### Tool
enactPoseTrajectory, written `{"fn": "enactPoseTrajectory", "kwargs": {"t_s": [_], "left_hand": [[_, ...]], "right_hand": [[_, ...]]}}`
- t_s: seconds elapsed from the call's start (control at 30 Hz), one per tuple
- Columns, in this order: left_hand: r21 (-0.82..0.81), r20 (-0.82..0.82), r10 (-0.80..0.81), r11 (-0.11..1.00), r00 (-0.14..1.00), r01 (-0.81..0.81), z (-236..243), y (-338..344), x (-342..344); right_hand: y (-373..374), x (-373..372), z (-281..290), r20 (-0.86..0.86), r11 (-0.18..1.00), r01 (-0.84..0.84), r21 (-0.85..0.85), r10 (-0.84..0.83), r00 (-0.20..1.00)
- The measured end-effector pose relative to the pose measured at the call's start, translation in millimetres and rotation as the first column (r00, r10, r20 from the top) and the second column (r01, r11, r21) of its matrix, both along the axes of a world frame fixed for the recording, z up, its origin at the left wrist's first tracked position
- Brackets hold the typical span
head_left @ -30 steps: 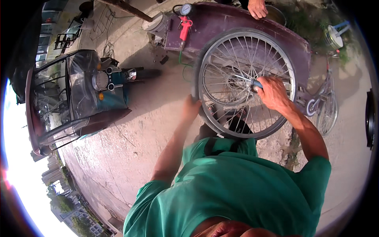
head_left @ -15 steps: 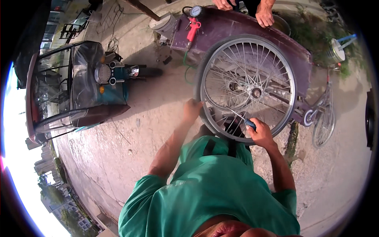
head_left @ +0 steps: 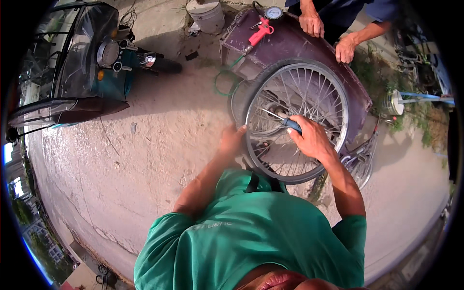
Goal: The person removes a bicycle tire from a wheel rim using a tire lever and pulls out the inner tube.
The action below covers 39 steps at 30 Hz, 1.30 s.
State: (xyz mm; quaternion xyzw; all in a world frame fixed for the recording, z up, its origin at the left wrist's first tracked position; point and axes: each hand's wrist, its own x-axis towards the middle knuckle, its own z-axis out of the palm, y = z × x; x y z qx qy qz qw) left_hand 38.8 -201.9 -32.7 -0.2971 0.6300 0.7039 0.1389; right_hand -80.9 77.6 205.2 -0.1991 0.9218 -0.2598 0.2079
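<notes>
Right hand (head_left: 311,138): closed firmly around the handle of one blue-handled tool (head_left: 293,125), whose metal shaft points up and to the left across the wheel; whether its tip touches the spokes cannot be determined. Left hand (head_left: 231,139): at the left edge of one spoked wheel (head_left: 309,104), against its black tyre (head_left: 253,94); the fingertips are hidden, so how far that hand is closed cannot be told. The wheel stands tilted in front of the person, just beside a purple panel (head_left: 299,43). Assessment: good practice would be to steady the wheel at the tyre, keep the shaft low and controlled, avoid levering on the thin spokes, and keep the left fingers out of the tip's path. Count beyond the grip: a second wheel (head_left: 236,101) partly hidden behind the first; one red inflator gun (head_left: 261,33) with one gauge (head_left: 273,13) and one green hose (head_left: 224,72); two hands of a co-worker (head_left: 346,48) resting at the panel's far edge; one pale bucket (head_left: 207,18) nearby; one covered vehicle (head_left: 89,53) well apart at left.
</notes>
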Motion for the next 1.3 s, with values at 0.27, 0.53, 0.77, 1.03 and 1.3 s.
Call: {"fn": "enactPoseTrajectory", "kwargs": {"t_s": [0.27,0.53,0.77,1.03,1.3], "left_hand": [[-0.202,-0.080,0.007,0.979,0.997,-0.023,24.2,11.5,-30.1],[-0.347,-0.042,0.010,0.937,0.999,-0.024,74.2,16.9,-87.5],[-0.524,-0.089,0.015,0.850,0.996,-0.060,64.5,20.2,-101.2],[-0.578,-0.116,0.075,0.805,0.990,-0.129,42.5,27.2,-89.5],[-0.554,-0.143,0.109,0.815,0.984,-0.171,45.6,27.6,-84.4]], "right_hand": [[-37.4,-33.8,-6.0,0.086,0.983,-0.166,0.073,0.160,0.983],[-42.9,-56.6,10.6,0.011,0.970,-0.170,0.173,0.171,0.985],[-56.0,-80.2,32.5,-0.090,0.928,-0.284,0.241,0.313,0.946],[-111.6,-117.9,41.6,-0.099,0.799,-0.465,0.381,0.535,0.839],[-183.3,-160.8,33.4,0.007,0.611,-0.591,0.526,0.692,0.722]]}}
